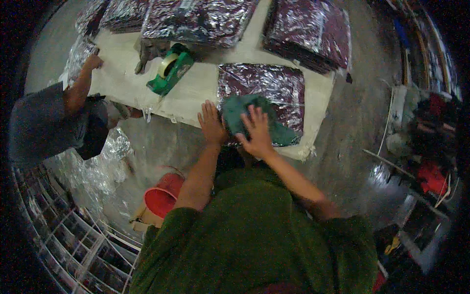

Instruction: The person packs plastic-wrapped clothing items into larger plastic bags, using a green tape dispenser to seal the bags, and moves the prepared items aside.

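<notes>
Head view, looking down past my dark green shirt: both my hands are out over the near side of a table with a pale cover. A flat package in shiny clear wrap, dark maroon inside, lies close to the table's near right part, and a green cloth lies crumpled on the lower half of it. My right hand rests on that cloth with the fingers spread, pressed flat rather than curled round it. My left hand lies at the package's left edge, fingers stretched out and gripping nothing — I cannot tell whether the palm is on the wrap or on the table beside it. The two hands are apart but near each other, with a bit of the cloth showing between them.

Up and to the left of the package stands a green tape dispenser with a pale roll in it, and a dark, crumpled item lies just beyond it. Farther back are two wrapped stacks, one at the middle and one at the right. A co-worker in a grey shirt is at the left end of the table, one hand by more clear wrap. Below the table's edge, on the floor, loose clear plastic is spread out, and a red bucket sits near my left forearm — tipped or upright, I cannot tell.
</notes>
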The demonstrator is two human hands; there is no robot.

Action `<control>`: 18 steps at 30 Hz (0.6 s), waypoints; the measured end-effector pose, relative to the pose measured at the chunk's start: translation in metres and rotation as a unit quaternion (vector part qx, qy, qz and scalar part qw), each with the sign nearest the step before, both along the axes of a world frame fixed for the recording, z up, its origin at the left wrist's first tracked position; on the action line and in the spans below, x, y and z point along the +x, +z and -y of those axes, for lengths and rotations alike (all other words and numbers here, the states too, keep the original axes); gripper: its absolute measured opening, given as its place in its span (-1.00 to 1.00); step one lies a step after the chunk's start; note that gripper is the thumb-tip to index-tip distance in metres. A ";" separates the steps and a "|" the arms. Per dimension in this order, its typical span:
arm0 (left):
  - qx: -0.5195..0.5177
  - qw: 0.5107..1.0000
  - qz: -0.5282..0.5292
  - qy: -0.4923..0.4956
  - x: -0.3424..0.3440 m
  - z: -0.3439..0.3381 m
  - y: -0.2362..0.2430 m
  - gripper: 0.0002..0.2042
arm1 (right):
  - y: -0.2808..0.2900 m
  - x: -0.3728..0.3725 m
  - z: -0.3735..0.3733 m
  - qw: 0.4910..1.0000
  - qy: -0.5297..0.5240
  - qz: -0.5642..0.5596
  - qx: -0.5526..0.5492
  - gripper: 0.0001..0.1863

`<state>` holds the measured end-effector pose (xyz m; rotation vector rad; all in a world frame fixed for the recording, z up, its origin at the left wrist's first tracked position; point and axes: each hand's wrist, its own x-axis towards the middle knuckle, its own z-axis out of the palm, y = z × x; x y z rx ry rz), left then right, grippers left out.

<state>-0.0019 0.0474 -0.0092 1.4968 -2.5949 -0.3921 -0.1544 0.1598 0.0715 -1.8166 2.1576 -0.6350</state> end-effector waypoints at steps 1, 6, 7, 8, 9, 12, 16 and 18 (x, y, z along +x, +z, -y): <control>0.007 1.000 0.004 -0.012 0.003 -0.001 0.002 -0.33 | -0.001 0.015 0.024 0.999 -0.003 0.003 0.040 -0.27; 0.051 0.997 0.053 0.001 0.009 -0.004 -0.006 -0.42 | -0.042 0.015 0.133 0.995 -0.049 -0.045 0.071 -0.32; 0.032 0.999 0.011 0.009 0.007 -0.006 -0.004 -0.43 | -0.051 0.005 0.150 0.995 -0.054 -0.067 0.053 -0.35; 0.006 0.999 -0.032 0.019 0.004 -0.003 -0.002 -0.44 | -0.057 -0.007 0.172 0.994 -0.058 -0.090 0.028 -0.37; 0.015 0.999 -0.026 0.013 0.001 0.000 0.002 -0.45 | -0.065 -0.018 0.192 0.993 -0.061 -0.099 0.028 -0.40; 0.027 0.999 -0.014 -0.011 0.002 0.003 0.008 -0.45 | -0.075 -0.042 0.229 0.995 -0.057 -0.044 0.068 -0.47; 0.002 0.999 -0.040 -0.015 0.003 0.004 0.007 -0.46 | -0.042 -0.058 0.246 0.985 -0.014 0.120 0.126 -0.52; -0.001 0.999 -0.053 -0.010 0.004 0.003 0.006 -0.48 | -0.024 -0.037 0.213 0.994 -0.007 0.086 0.074 -0.50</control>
